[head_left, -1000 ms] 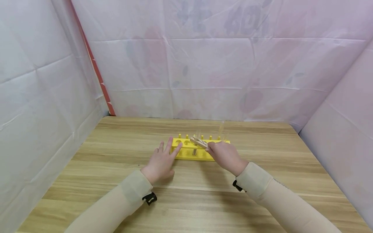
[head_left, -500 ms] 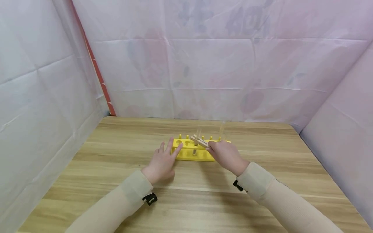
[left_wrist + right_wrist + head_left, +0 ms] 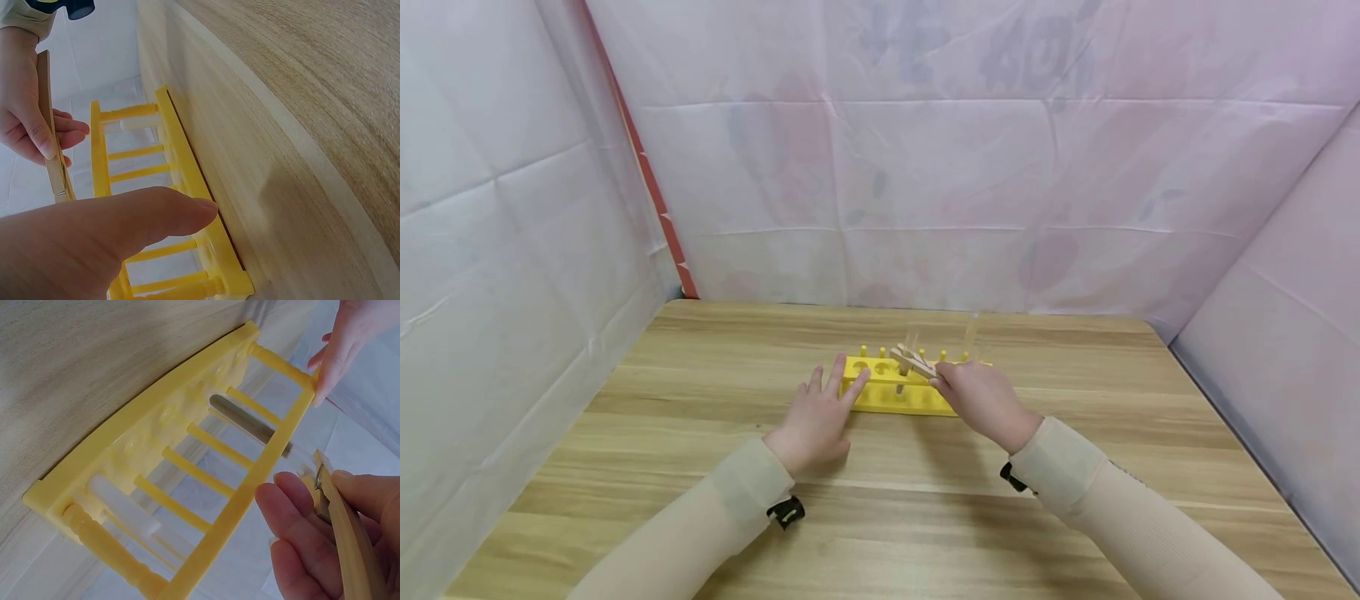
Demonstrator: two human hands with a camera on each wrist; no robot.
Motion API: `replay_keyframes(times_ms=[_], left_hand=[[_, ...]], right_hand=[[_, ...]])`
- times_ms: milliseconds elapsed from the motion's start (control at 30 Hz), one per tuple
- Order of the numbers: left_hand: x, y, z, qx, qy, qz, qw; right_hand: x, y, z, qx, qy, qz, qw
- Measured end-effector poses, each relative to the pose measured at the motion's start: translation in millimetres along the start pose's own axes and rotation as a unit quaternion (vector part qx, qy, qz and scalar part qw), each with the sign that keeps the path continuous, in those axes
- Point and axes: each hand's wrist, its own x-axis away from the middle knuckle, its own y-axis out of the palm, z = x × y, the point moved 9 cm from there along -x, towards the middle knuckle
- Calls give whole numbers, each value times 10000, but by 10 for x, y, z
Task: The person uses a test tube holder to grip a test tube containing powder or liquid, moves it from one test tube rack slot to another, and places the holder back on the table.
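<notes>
A yellow test tube rack stands on the table. My left hand has its fingers spread, with two fingertips on the left end of the rack's top bar. My right hand grips a wooden test tube holder, seen also in the right wrist view as a wooden clamp with a metal spring. The holder's tip is around a glass test tube with dark grey contents, which passes through a hole of the rack. Another test tube, with white contents, stands at the rack's right end.
The wood-grain table reaches to pale patterned sheets at the back and both sides. Yellow pegs rise along the rack's rear edge.
The dark-filled test tube has risen slightly in the rack together with the holder. My left hand keeps its place on the rack.
</notes>
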Motion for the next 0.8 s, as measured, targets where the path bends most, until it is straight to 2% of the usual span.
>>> replay_keyframes(times_ms=[367,533,800], left_hand=[[-14,-10,-6,-100,-9,17,9999],[-13,13,0,-75,-42,-88,9999],[-44,26,20,-49,-100,-154,9998]], right_hand=[[-4,-32,8,-108,55,-59,9999],[2,-56,4,-195,-69,18,9998],[35,-89,35,-160,-29,79,9998]])
